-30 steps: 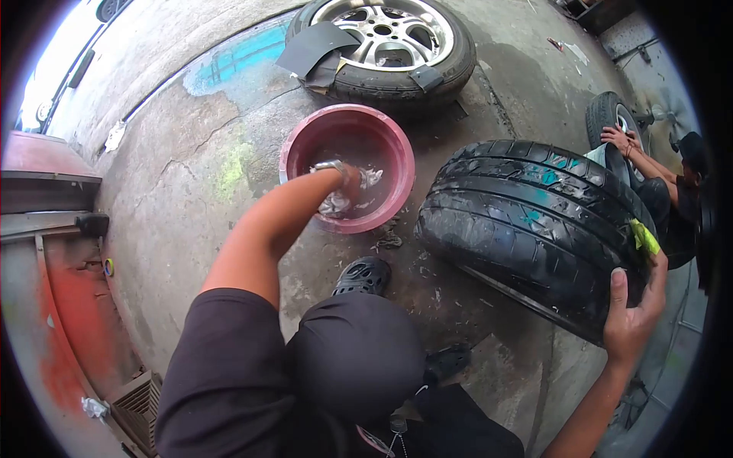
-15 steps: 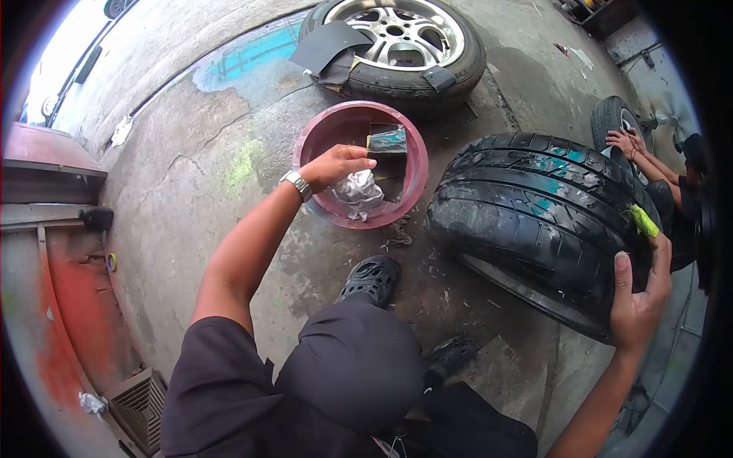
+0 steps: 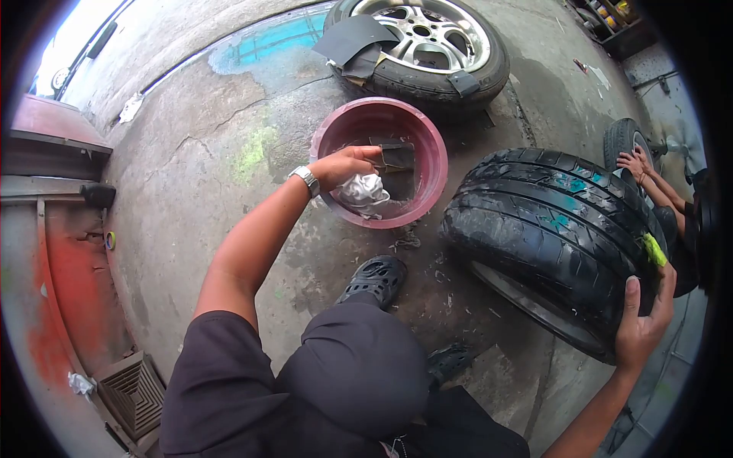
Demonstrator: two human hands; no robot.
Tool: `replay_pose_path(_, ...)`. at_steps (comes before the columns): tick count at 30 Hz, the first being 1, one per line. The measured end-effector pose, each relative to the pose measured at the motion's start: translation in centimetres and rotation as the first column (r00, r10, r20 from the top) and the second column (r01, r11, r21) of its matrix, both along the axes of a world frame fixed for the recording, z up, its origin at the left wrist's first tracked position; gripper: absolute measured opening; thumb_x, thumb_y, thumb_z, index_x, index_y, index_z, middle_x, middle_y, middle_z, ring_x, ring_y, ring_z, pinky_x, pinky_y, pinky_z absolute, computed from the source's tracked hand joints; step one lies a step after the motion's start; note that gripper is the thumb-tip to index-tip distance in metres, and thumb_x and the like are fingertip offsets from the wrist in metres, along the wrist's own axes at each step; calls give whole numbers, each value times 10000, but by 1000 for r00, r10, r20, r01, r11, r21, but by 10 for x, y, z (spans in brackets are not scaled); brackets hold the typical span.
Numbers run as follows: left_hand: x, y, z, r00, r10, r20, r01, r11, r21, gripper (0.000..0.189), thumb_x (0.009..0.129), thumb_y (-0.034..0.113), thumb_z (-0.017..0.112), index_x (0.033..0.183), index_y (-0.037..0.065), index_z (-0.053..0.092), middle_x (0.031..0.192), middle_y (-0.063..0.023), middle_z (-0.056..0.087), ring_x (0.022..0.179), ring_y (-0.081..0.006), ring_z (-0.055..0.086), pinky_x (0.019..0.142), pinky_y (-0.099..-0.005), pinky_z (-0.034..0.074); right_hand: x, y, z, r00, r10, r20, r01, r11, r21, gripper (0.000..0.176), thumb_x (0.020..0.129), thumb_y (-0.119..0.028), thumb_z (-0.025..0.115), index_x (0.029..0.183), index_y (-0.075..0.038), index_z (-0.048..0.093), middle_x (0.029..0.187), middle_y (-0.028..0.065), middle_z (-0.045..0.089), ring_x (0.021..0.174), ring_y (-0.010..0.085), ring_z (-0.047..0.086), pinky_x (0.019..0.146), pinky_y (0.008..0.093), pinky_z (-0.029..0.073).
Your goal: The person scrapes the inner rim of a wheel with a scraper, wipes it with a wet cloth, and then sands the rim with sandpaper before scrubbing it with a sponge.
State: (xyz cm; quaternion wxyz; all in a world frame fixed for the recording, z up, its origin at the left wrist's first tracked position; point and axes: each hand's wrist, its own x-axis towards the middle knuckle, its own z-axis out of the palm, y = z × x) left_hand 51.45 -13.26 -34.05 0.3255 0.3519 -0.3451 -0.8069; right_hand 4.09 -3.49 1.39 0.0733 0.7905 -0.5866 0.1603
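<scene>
My left hand (image 3: 347, 169), with a metal watch on its wrist, pinches a dark rectangular piece of sandpaper (image 3: 398, 157) over a round reddish tub (image 3: 437, 172). Beneath the hand, a crumpled white cloth (image 3: 364, 192) sits in the tub. On the right, my right hand (image 3: 644, 327) rests against the edge of a black tyre (image 3: 527, 202) on a wheel, thumb raised and fingers spread. The tread looks wet and carries teal smears. A yellow-green patch (image 3: 654, 249) shows right at the fingertips.
Behind the tub lies another wheel (image 3: 489, 69) with dark abrasive sheets (image 3: 355, 40) on its tyre. A person's hands (image 3: 637, 164) are at a smaller wheel (image 3: 617, 141) at far right. My dark clog (image 3: 378, 278) stands before the tub on the concrete floor (image 3: 198, 168).
The view has shifted, so the tub and wheels appear farther right. The sandpaper has tilted in my left hand and its shiny teal reflection is gone. My right hand stays at the tyre.
</scene>
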Motion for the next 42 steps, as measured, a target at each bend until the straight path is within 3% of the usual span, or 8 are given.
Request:
replay_pose_path(9,-10,-23,-52,454,59,889,470,832,-295,314,931,220,649,1226,156,736,1184,-167,720,1116,-295,688,998,-388,505,6,-3,4,1000,29,-13,-28,999,15,377,978,-132,608,1309,43,564,1266,159,598,1222,264,550,1100,360,362)
replay_pose_path(16,-78,-5,-27,-107,-10,994,803,589,92,321,845,187,629,1134,135,760,1116,-180,735,1062,-366,699,931,-462,542,12,-3,4,999,40,1,-40,999,2,386,961,-153,635,1278,58,572,1248,175,610,1190,285,573,1077,376,389)
replay_pose_path(19,-83,-10,-3,3,-113,994,730,680,75,329,857,217,650,1146,92,745,1138,-200,723,1094,-360,685,945,-446,530,19,-4,5,998,55,-9,-55,998,-10,373,951,-150,651,1248,65,582,1230,181,621,1159,295,587,1059,380,405)
replay_pose_path(22,-53,-13,-24,438,-32,899,618,736,-275,331,872,240,670,1146,64,733,1128,-217,718,1092,-364,678,954,-430,518,17,-4,5,999,51,-17,-51,999,-17,351,952,-143,648,1230,64,589,1229,182,625,1152,297,591,1053,380,410)
replay_pose_path(27,-26,-4,10,819,-11,574,292,869,-400,225,943,145,716,1127,14,728,1002,-30,746,939,-54,626,840,-251,499,12,-5,3,999,36,14,-36,999,-30,323,959,-135,638,1210,65,601,1219,185,633,1142,301,600,1047,378,417)
replay_pose_path(33,-27,20,67,866,186,464,173,759,-627,180,896,41,733,1072,35,770,988,-73,773,904,-133,710,827,-296,543,41,20,-10,977,87,-192,-141,947,-288,321,963,-117,635,1191,107,608,1131,254,667,1011,388,658,961,467,505)
replay_pose_path(37,-28,26,83,895,182,407,186,677,-712,193,871,14,739,1061,30,772,1000,-99,769,934,-185,724,844,-318,554,139,26,-65,854,496,156,-507,861,40,424,863,-297,760,1183,-37,664,1177,181,691,1078,370,648,983,484,470)
replay_pose_path(42,-27,30,93,919,97,382,229,657,-719,197,865,-5,735,1055,29,774,999,-114,767,942,-210,723,869,-333,552,215,-8,-192,796,197,572,-404,877,259,720,799,-181,806,1391,44,463,1443,301,452,1356,481,423,1115,516,364)
